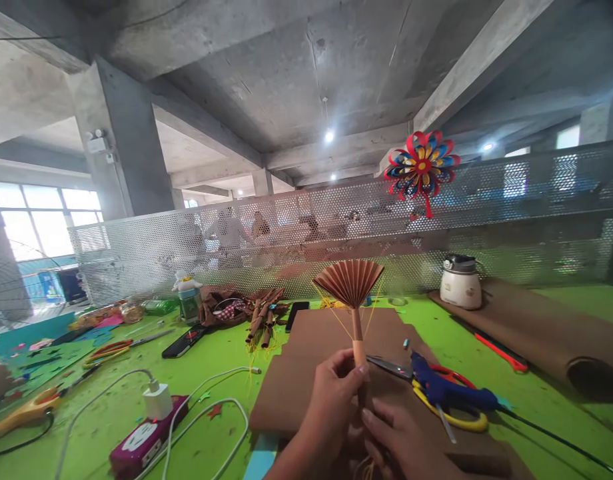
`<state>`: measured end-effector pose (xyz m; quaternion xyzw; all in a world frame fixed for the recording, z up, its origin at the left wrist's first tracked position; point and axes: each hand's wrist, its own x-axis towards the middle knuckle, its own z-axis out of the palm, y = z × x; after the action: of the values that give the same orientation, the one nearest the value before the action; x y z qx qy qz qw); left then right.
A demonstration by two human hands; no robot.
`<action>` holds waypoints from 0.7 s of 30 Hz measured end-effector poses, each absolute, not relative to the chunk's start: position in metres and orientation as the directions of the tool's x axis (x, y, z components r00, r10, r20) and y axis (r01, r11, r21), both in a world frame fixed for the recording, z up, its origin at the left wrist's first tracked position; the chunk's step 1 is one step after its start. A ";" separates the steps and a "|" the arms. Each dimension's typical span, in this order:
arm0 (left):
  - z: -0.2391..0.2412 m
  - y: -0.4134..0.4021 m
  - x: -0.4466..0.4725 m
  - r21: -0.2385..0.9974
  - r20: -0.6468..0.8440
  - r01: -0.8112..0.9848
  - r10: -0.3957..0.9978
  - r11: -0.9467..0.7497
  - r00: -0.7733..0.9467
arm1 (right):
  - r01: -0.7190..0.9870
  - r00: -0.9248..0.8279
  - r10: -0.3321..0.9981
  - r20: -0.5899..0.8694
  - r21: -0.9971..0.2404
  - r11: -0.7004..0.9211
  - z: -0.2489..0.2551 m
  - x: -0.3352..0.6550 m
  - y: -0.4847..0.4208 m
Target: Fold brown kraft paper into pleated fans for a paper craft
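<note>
1. Centrally, a pleated brown paper fan [349, 283] stands upright above a stack of brown paper sheets [306, 373], its folds spread at the top and yellow threads [377, 303] running from both edges toward its handle [357, 333].
2. The left hand [339, 377] is closed around that handle, pinching it between thumb and fingers.
3. The right hand [399, 430] is partly curled beside the handle's lower end; whether it grips anything I cannot tell.
4. Just right of the hands, a blue glue gun [454, 390] lies across red-and-yellow scissors [466, 421].
5. Farther right are a red utility knife [501, 350], a large brown paper roll [531, 323] and a white jar [460, 288] with a dark lid.
6. Left on the green table [211, 373] sit a purple power strip [149, 437] holding a white plug [157, 401], a black phone [185, 341] and, beyond, several thread-tied brown paper pieces [263, 317].
</note>
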<state>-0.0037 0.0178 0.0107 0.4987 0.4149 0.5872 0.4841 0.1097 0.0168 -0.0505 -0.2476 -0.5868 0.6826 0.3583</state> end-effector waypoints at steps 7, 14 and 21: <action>0.019 0.014 -0.001 0.975 0.202 -0.084 0.977 -0.208 -0.069 | -0.228 -0.607 0.789 0.096 -0.972 -0.057 -0.059 0.106 0.021; 0.013 0.017 -0.003 0.975 0.189 -0.110 0.981 -0.194 -0.055 | -0.202 -0.596 0.799 0.084 -0.978 -0.048 -0.052 0.108 0.017; 0.004 0.023 -0.005 0.967 0.166 -0.186 0.985 -0.174 -0.056 | -0.140 -0.603 0.795 0.064 -0.990 -0.026 -0.047 0.111 0.018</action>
<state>-0.0054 0.0234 0.0040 0.4809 0.4151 0.5963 0.4908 0.1108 0.0178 -0.0466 -0.2723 -0.6019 0.6626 0.3529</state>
